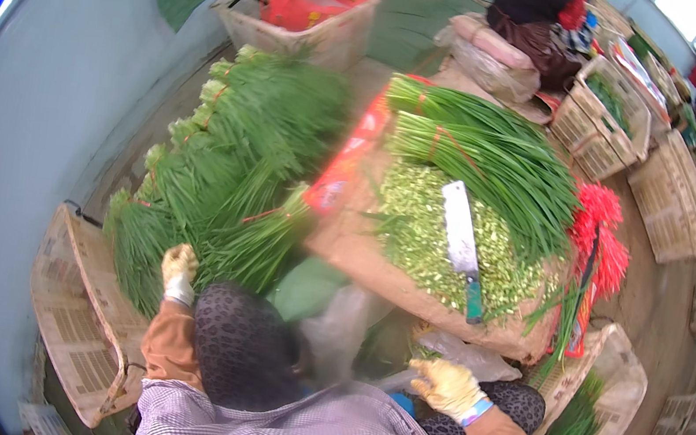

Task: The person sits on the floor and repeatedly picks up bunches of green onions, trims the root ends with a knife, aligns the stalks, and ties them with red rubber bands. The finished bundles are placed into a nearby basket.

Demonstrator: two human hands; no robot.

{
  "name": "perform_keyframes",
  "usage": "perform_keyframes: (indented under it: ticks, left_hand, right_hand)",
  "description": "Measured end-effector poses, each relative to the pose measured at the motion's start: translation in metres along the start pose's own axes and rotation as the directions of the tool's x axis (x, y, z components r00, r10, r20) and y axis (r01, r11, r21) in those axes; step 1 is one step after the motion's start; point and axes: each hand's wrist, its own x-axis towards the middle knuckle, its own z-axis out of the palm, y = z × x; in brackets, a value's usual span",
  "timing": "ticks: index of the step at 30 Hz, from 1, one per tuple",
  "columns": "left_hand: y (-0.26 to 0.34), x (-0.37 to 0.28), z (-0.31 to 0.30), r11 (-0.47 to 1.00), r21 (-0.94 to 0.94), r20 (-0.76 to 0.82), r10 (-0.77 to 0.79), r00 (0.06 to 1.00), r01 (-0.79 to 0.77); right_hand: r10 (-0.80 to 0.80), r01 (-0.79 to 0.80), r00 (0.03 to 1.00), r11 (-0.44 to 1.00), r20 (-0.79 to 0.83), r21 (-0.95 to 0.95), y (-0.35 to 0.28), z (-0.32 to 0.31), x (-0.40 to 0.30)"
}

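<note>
My left hand (179, 268), in a pale rubber glove, is curled at the near edge of a pile of banded garlic chive bundles (231, 148). Whether its fingers hold any leaves cannot be made out. Above my right knee, my gloved right hand (445, 388) has its fingers loosely apart with nothing visible in them. In front of it stands a board-like work surface (344, 244). A cleaver (461, 230) with a green handle lies there on a heap of chopped pale stalk ends (411, 193). Behind the blade rest two banded chive bundles (498, 145).
Plastic crates flank me: one at left (87, 314), one holding chives at right (621, 389). Red plastic strands (598, 239) hang at the board's right side. A crate with a red bag (303, 11) stands by the wall. Farther right are several crates (671, 196) and people.
</note>
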Motion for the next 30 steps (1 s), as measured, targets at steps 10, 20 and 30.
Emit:
perform_keyframes:
  ticks: [10,20,30]
  left_hand:
    - [-0.031,-0.065,0.063,0.592,0.791,-0.278,0.571,0.772,-0.153]
    - [-0.071,0.091,0.223,0.184,0.847,0.453,0.240,0.858,-0.499]
    - [-0.097,0.103,0.233,0.097,0.925,0.368,0.016,0.930,-0.368]
  right_hand:
    - [0.233,-0.191,0.941,0.965,0.246,-0.182,0.016,0.034,0.032]
    - [0.324,-0.317,0.874,0.945,0.362,-0.081,0.052,0.058,0.046]
    - [0.349,-0.335,0.864,0.937,0.364,-0.104,0.072,0.069,0.046]
